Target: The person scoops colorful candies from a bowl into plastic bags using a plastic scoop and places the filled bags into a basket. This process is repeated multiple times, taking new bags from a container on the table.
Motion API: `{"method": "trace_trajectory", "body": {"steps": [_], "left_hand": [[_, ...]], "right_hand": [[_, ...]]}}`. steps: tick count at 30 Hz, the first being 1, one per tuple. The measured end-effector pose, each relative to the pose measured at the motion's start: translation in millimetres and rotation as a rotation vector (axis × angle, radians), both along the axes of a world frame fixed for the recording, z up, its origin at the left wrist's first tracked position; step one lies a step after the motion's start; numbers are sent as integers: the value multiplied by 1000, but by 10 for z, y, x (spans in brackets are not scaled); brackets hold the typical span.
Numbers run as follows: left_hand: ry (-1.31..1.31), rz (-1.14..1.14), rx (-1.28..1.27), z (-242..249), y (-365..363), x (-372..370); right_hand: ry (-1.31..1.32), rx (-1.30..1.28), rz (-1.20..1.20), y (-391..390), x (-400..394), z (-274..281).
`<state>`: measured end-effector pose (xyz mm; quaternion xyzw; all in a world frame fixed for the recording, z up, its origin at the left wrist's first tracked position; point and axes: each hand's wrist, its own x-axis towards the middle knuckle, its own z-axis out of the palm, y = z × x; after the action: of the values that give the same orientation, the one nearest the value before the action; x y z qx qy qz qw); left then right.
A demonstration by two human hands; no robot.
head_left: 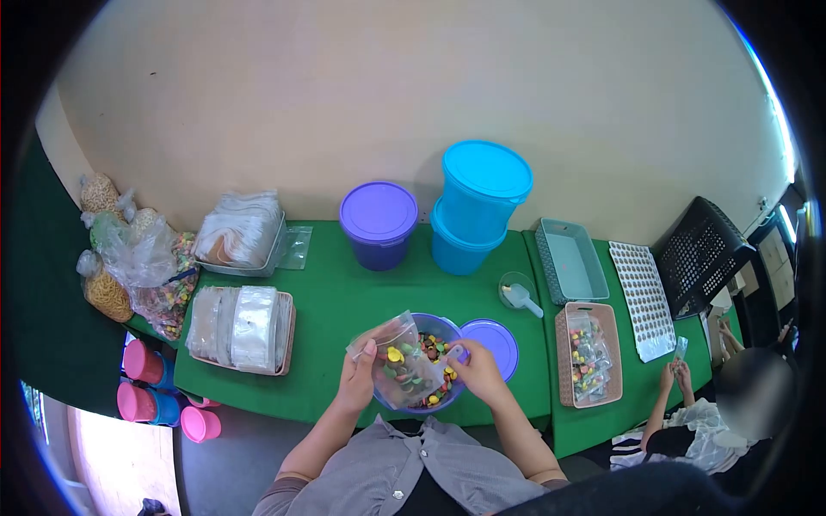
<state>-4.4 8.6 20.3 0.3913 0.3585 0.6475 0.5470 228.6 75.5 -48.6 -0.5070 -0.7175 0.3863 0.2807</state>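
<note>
My left hand (354,383) is closed on the edge of a clear plastic bag (401,348), tilted over a purple tub (447,326). Some colourful sweets show in or through the bag. Many-coloured sweets (436,346) lie inside the tub. Fingers of my right hand (480,375) are wrapped round the pale handle of a scoop (456,352) at the tub's right side. The bag and my hand hide most of the scoop's bowl. Just right of the tub, a purple lid (495,348) lies on the green cloth.
Baskets of empty bags (249,331) stand left, near bulging snack sacks (142,267). Behind are a lidded purple bucket (379,224) and stacked blue buckets (482,193). At right are a basket of filled packets (589,357), a sticker sheet (643,297) and a person's hands (677,373).
</note>
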Motion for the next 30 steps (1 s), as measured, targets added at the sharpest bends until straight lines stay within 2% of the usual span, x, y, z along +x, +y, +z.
{"method": "trace_trajectory", "body": {"steps": [1, 3, 5, 7, 8, 10, 11, 12, 13, 14, 16, 18, 19, 21, 25, 28, 30], "left_hand": [[92, -6, 58, 6, 20, 0], [183, -18, 116, -35, 33, 14], [238, -72, 40, -129, 57, 42], [340, -83, 78, -40, 71, 109], [442, -91, 116, -8, 72, 159], [351, -96, 129, -82, 61, 235], [223, -134, 56, -33, 28, 245], [93, -168, -17, -6, 12, 255], [91, -165, -16, -10, 14, 267], [147, -155, -30, -17, 7, 279], [204, -147, -45, -40, -15, 273], [290, -183, -120, -67, -25, 249], [288, -185, -120, -64, -22, 239], [460, -260, -68, -52, -29, 208], [567, -277, -32, -140, -35, 193], [523, -156, -66, -79, -50, 217], [691, -40, 228, -128, 6, 177]], "right_hand": [[-150, 286, -84, -29, -32, 164], [-72, 370, -117, -54, -129, 479], [4, 461, -148, -119, -185, 726], [509, -138, 100, -208, -222, 861], [511, -140, 96, -249, -254, 815], [528, -210, 178, -308, -306, 654], [537, -80, 144, -276, -324, 650], [537, -79, 146, -268, -331, 666], [637, -98, 75, -256, -346, 695], [737, -119, 0, -255, -362, 730], [768, -108, 23, -251, -334, 689], [617, 55, 74, -237, -310, 659], [615, 55, 73, -261, -310, 665], [919, -223, -9, -338, -385, 819], [808, -93, 42, -307, -331, 731], [736, -114, 42, -316, -266, 673], [669, -67, 139, -358, -284, 646]]}}
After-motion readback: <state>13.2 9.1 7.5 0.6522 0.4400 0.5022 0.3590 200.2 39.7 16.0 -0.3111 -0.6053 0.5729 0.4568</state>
